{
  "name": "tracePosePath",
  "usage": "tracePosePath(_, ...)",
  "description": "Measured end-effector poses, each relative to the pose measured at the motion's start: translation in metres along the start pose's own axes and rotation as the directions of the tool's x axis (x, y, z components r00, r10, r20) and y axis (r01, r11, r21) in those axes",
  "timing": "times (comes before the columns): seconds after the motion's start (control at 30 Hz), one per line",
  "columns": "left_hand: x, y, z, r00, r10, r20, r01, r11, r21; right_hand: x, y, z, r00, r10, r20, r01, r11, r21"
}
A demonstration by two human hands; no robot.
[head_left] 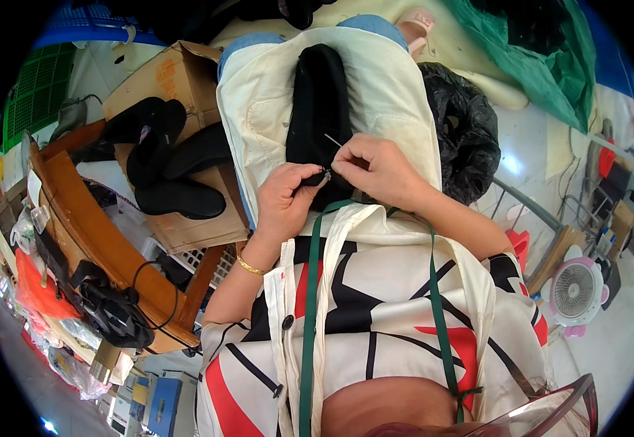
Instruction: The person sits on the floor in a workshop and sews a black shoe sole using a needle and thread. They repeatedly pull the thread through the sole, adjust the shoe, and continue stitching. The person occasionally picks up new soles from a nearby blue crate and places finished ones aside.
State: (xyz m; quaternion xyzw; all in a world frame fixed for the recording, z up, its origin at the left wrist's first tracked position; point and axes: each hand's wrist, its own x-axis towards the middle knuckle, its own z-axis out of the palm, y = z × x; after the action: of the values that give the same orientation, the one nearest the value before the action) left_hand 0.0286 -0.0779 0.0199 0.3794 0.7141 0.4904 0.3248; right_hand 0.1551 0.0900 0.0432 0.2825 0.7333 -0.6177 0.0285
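A long black fabric shoe or boot [321, 91] lies lengthwise on my lap, over a cream apron [258, 116]. At its near end my left hand [288, 195] pinches the edge between thumb and forefinger, with a small shiny piece [327, 175] at the fingertips. My right hand [381, 171] is closed just to the right, its thumb and forefinger together close to that piece. From the right fingers a thin, pale needle-like rod [332, 140] sticks out toward the upper left. The exact point where it meets the fabric is hidden by my fingers.
On the left, several black shoes [186, 204] rest on a cardboard box [175, 80] beside a wooden chair [76, 197]. A black plastic bag [466, 138] stands right of my lap, below a green sack [550, 73]. A small white-and-pink fan [575, 290] is at the far right.
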Motion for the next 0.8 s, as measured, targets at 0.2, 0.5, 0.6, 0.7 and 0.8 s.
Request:
tracePosePath(0.2, -0.001, 0.004, 0.001, 0.999, -0.039, -0.015, 0.040, 0.999, 0.011, -0.008, 0.016, -0.007, 0.998, 0.036, -0.048, -0.023, 0.969, 0.246)
tracePosePath(0.5, 0.001, 0.004, 0.000, 0.997, -0.072, -0.005, 0.072, 0.997, -0.028, 0.004, 0.009, -0.041, 0.977, 0.064, -0.204, 0.041, 0.878, 0.476)
tracePosePath(0.6, 0.003, 0.008, -0.001, 0.996, -0.088, 0.007, 0.089, 0.996, -0.018, 0.007, -0.011, -0.057, 0.953, -0.215, -0.212, 0.186, 0.971, -0.150)
tracePosePath(0.7, 0.004, 0.014, -0.002, 0.991, -0.130, 0.015, 0.130, 0.991, -0.016, 0.016, -0.024, -0.081, 0.872, -0.489, -0.002, 0.331, 0.594, -0.733)
tracePosePath(0.8, 0.007, 0.018, -0.002, 0.992, -0.126, 0.031, 0.125, 0.992, 0.022, 0.023, -0.033, -0.102, 0.862, -0.441, 0.252, 0.416, 0.331, -0.847)
